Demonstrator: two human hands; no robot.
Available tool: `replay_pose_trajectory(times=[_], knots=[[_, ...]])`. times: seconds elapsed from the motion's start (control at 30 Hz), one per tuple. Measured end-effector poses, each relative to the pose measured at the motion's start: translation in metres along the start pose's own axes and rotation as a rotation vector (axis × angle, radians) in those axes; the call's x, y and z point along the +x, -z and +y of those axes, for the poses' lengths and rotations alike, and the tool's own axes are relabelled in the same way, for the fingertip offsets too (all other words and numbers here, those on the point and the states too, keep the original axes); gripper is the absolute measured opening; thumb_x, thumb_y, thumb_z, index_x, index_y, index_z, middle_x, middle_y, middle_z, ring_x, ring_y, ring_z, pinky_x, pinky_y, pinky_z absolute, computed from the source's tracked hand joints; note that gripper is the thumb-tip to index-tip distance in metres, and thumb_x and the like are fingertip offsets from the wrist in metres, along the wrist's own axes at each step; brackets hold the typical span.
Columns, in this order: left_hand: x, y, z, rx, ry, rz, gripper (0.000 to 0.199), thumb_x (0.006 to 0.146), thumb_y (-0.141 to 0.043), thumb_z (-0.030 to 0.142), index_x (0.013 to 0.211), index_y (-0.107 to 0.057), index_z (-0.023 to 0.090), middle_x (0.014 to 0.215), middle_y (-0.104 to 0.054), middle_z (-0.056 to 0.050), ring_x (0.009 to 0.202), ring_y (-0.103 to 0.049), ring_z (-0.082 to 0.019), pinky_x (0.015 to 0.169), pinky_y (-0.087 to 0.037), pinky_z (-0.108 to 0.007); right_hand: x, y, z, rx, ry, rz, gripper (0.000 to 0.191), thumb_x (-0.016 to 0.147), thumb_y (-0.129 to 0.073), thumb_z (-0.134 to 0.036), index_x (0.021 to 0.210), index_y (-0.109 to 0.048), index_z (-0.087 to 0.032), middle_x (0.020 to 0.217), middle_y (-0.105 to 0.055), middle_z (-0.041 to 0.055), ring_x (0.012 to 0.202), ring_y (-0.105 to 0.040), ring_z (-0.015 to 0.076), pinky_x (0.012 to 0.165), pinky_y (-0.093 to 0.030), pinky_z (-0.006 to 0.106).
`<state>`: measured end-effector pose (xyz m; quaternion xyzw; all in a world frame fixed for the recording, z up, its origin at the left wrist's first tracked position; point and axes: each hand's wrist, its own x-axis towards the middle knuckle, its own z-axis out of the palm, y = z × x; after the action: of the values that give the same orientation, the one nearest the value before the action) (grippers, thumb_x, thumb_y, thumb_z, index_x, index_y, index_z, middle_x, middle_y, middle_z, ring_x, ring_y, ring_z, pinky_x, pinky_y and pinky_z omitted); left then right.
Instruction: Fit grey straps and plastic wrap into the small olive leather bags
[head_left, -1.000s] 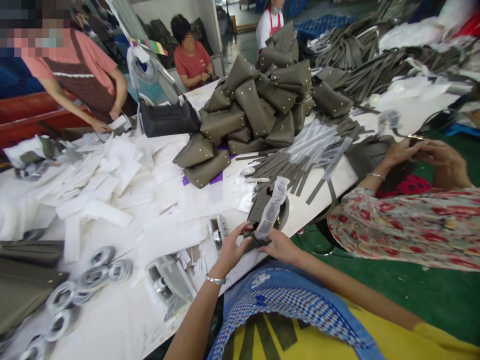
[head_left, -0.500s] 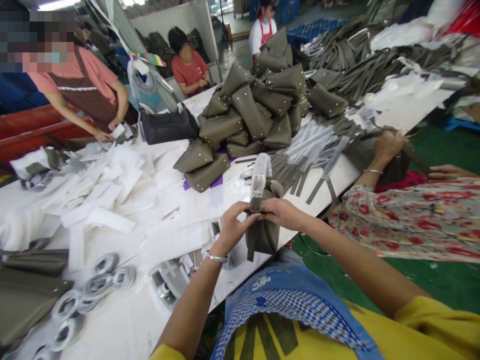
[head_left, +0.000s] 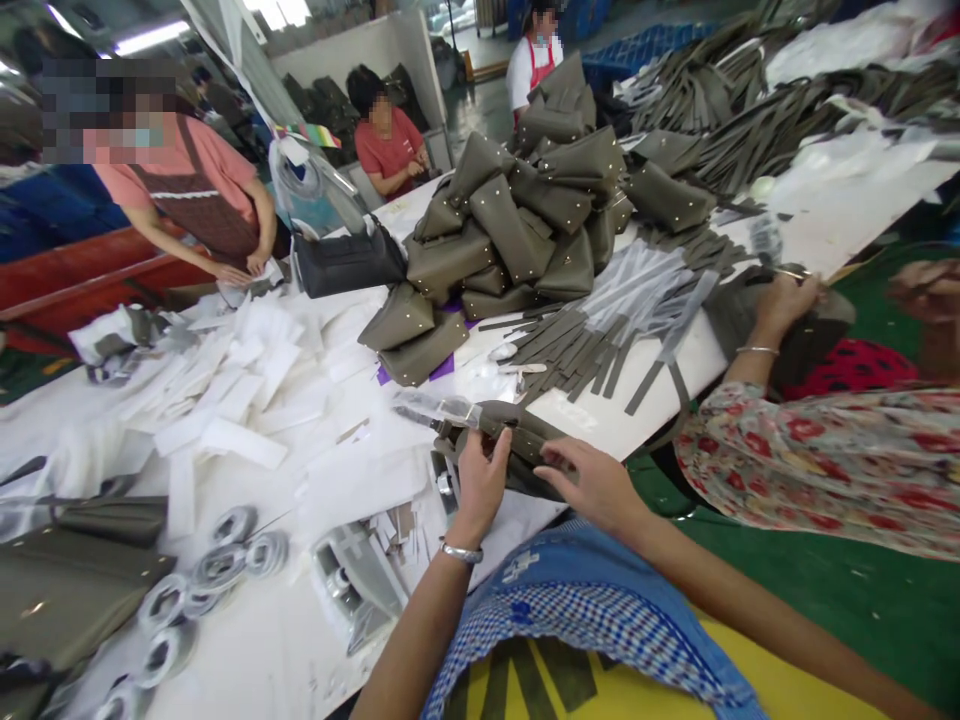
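An olive-grey handbag (head_left: 529, 422) lies sideways at the table's near edge, in front of my body. Clear plastic wraps its strap and buckle (head_left: 459, 410), which point to the left. My left hand (head_left: 480, 485) grips the near side of the bag by the strap, thumb up, its other fingers partly hidden. At the bag's right end my right hand (head_left: 592, 485) has its fingers curved and apart, close to the bag and holding nothing. Just beyond the bag lie many flat olive straps (head_left: 577, 350) with plastic-wrapped ends.
A heap of olive bags (head_left: 517, 220) fills the table's middle, beside a black bag (head_left: 349, 258). White padding sheets (head_left: 232, 400), tape rolls (head_left: 225, 555) and a plastic-wrapped grey item (head_left: 358, 580) lie left. At right, a co-worker's hand (head_left: 784, 300) handles another bag; other people work across the table.
The handbag has turned from upright to sideways, its plastic-wrapped strap swinging to the left. My hands have moved apart, and my right hand's fingers have come off the strap.
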<state>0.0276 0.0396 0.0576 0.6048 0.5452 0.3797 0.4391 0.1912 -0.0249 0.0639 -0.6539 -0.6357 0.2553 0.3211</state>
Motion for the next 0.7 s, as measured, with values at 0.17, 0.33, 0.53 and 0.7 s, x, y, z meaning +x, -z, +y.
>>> replay_pose_trajectory(times=[0.17, 0.33, 0.53, 0.7], knots=[[0.007, -0.002, 0.001, -0.069, -0.009, -0.057, 0.036, 0.087, -0.048, 0.044, 0.11, -0.056, 0.018, 0.103, -0.066, -0.008, 0.09, -0.063, -0.019, 0.08, -0.048, -0.03, -0.003, -0.011, 0.012, -0.119, 0.006, 0.081, 0.019, 0.082, -0.06, -0.036, 0.096, -0.058, -0.024, 0.097, -0.062, 0.0064, 0.095, -0.055, 0.0242, 0.081, -0.045, 0.038], [0.008, -0.008, -0.004, -0.096, 0.056, -0.1, 0.038, 0.088, -0.047, 0.046, 0.113, -0.054, 0.018, 0.104, -0.067, -0.007, 0.093, -0.063, -0.019, 0.084, -0.048, -0.031, 0.005, -0.01, 0.022, -0.017, 0.012, 0.027, 0.011, 0.082, -0.059, -0.035, 0.086, -0.059, -0.024, 0.087, -0.063, 0.0036, 0.086, -0.056, 0.022, 0.076, -0.044, 0.035], [0.003, -0.014, -0.001, -0.169, 0.083, -0.215, 0.044, 0.083, -0.056, 0.043, 0.119, -0.053, 0.017, 0.111, -0.065, -0.009, 0.101, -0.062, -0.02, 0.091, -0.047, -0.032, 0.008, -0.011, 0.026, 0.32, -0.1, 0.038, 0.018, 0.083, -0.055, -0.036, 0.092, -0.065, -0.024, 0.091, -0.068, 0.0012, 0.084, -0.061, 0.0197, 0.078, -0.045, 0.033], [0.001, -0.019, -0.001, -0.176, 0.071, -0.212, 0.044, 0.074, -0.067, 0.039, 0.11, -0.06, 0.014, 0.108, -0.068, -0.011, 0.102, -0.063, -0.023, 0.092, -0.047, -0.034, 0.012, -0.014, 0.021, 0.408, -0.151, 0.008, 0.021, 0.082, -0.054, -0.038, 0.085, -0.067, -0.022, 0.082, -0.069, 0.0001, 0.078, -0.062, 0.0181, 0.072, -0.046, 0.029]])
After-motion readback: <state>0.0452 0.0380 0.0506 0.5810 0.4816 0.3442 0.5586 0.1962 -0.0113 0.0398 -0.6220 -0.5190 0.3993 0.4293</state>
